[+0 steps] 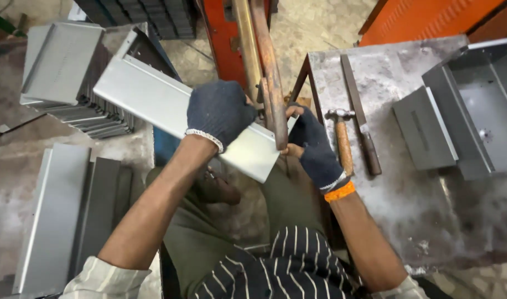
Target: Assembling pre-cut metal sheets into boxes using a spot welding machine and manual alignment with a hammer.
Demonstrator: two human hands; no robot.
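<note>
— Head view first: how held, the long pale grey folded sheet-metal panel (170,105)?

— Pressed flat from above by the left hand (219,112) in a dark knit glove, palm down and fingers spread over the panel's near end, apparently to keep it from shifting. Gripped at its near corner by the right hand (313,145), also gloved, fingers curled round the edge right beside the rusty upright steel lever (269,77).

— Why angled so?

— Probably to feed that corner into the tool beneath the lever; far end jutting out toward the stacked grey folded panels (71,83) at upper left.

— And on the stained grey metal workbench (397,182)?

— Wooden-handled hammer (342,141) and long flat metal file (361,122), side by side near its left edge, within easy reach of the right hand.

— Containers?

— Open grey sheet-metal tray (474,105) at the far right corner, nothing inside but a small dark speck; smaller folded grey piece (422,133) leaning against its left wall.

— Elsewhere?

— More grey panels (60,216) lying flat at lower left.
</note>
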